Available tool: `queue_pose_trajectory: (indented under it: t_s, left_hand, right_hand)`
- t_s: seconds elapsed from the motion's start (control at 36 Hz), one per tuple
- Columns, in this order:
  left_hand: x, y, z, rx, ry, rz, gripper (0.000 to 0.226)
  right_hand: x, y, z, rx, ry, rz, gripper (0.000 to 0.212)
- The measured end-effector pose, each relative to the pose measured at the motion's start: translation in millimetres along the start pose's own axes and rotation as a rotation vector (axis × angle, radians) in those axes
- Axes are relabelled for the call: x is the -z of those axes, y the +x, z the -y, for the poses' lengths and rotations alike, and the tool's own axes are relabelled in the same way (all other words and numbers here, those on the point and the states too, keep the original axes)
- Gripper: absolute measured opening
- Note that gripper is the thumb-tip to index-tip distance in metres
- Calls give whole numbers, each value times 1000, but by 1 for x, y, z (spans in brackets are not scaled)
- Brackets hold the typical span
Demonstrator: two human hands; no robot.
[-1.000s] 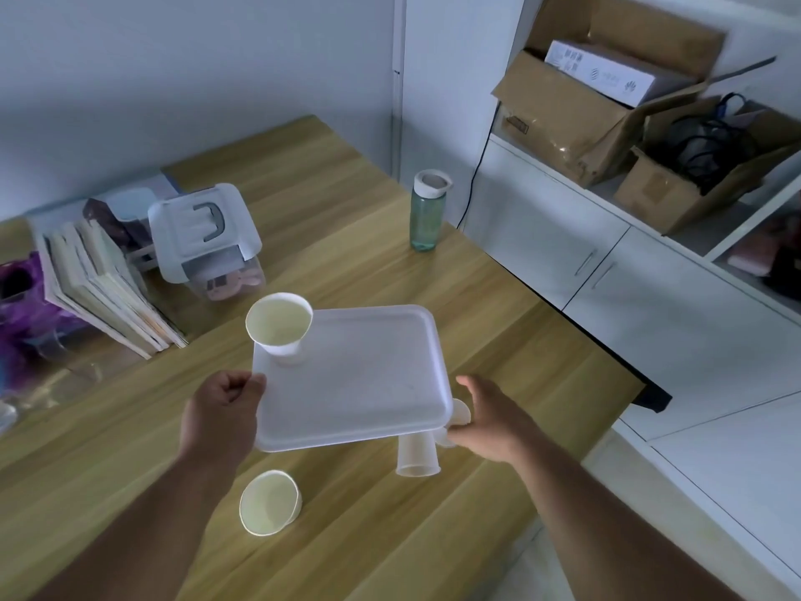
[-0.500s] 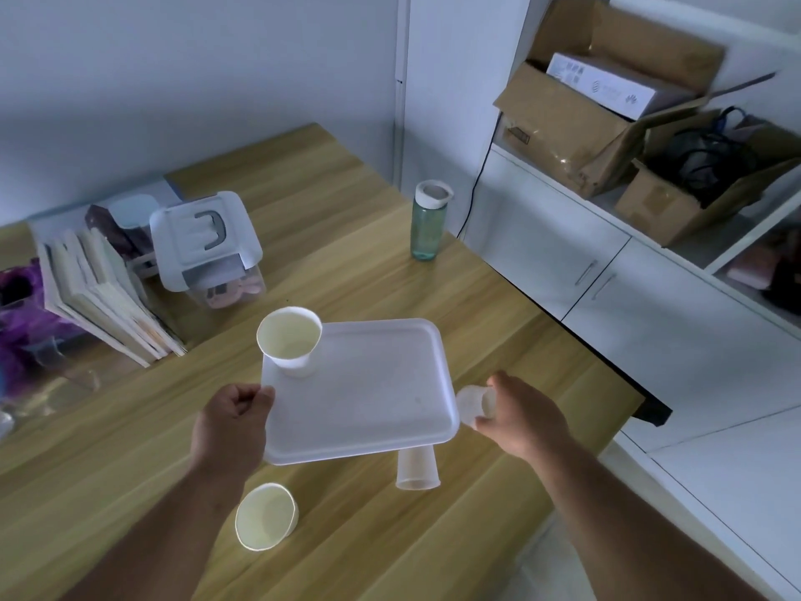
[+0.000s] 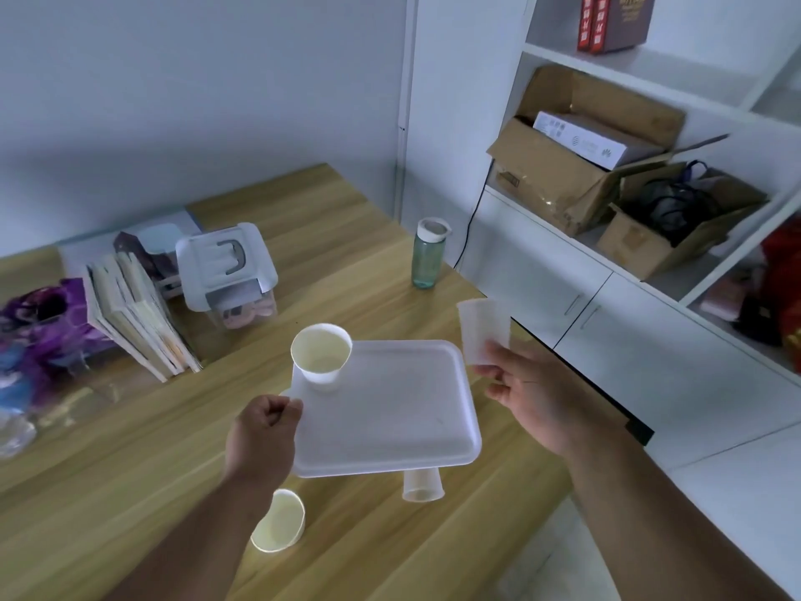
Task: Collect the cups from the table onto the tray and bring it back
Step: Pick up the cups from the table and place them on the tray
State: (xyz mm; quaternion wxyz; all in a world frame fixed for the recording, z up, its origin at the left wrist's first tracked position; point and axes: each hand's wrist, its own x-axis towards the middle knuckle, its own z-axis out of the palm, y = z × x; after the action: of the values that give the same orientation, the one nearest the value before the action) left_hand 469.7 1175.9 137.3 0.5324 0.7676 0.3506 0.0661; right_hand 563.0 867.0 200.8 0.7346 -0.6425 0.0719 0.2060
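Observation:
My left hand grips the left rim of a white plastic tray held above the wooden table. A white paper cup stands upright on the tray's far left corner. My right hand holds a clear plastic cup upright, just right of the tray's far right corner. A second clear cup stands upside down on the table, partly hidden under the tray's near edge. Another paper cup lies on its side beside my left forearm.
Books, a lidded plastic box and a purple bag crowd the table's left. A green water bottle stands at the far edge. White cabinets with cardboard boxes run along the right.
My right hand has lifted the clear cup from beside the tray's near right corner up to its far right corner. The tray stays held in my left hand.

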Motion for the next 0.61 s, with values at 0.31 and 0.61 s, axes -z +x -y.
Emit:
queue_pose_trajectory:
  t_s: [0.31,0.61]
  left_hand:
    - [9,-9,4,9,-34,10,13]
    - [22,-5,15,29,-53,-6,13]
  right_hand:
    - [-69,5,-26,107,-887,-169,58]
    - [-84,6,-39,174,-1171,-215,77]
